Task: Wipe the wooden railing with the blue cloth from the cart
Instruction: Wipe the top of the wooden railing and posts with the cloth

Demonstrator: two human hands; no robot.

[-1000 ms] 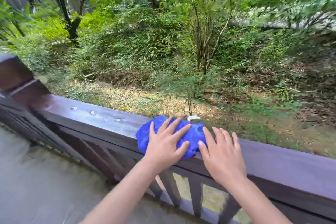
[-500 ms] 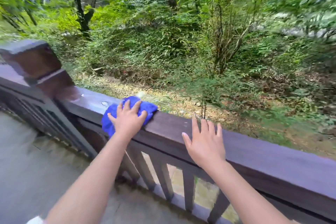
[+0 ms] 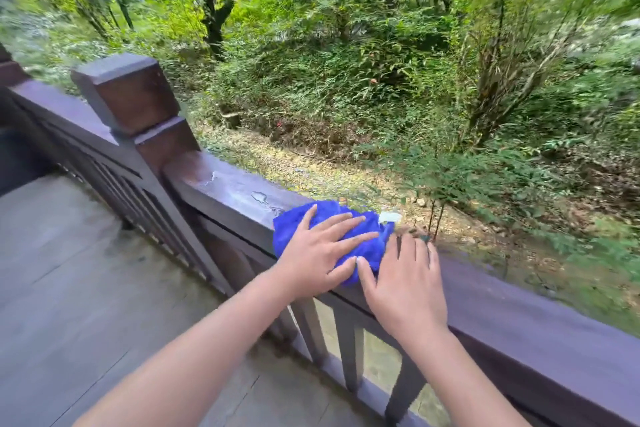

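A dark brown wooden railing (image 3: 519,305) runs from the left post down to the lower right. A crumpled blue cloth (image 3: 367,239) lies on its top rail near the middle. My left hand (image 3: 318,253) lies flat on the cloth with fingers spread, pressing it onto the rail. My right hand (image 3: 405,281) rests flat on the bare rail just right of the cloth, its thumb touching the cloth's edge. Wet patches (image 3: 259,198) show on the rail to the left of the cloth.
A square wooden post (image 3: 128,94) rises at the left end of the rail. Balusters (image 3: 349,354) stand below the rail. A grey plank deck (image 3: 69,270) spreads at lower left. Bushes and trees (image 3: 346,62) fill the slope beyond.
My left hand has slid the cloth back to the right along the rail, next to my right hand. The view has shifted, so the post sits further in.
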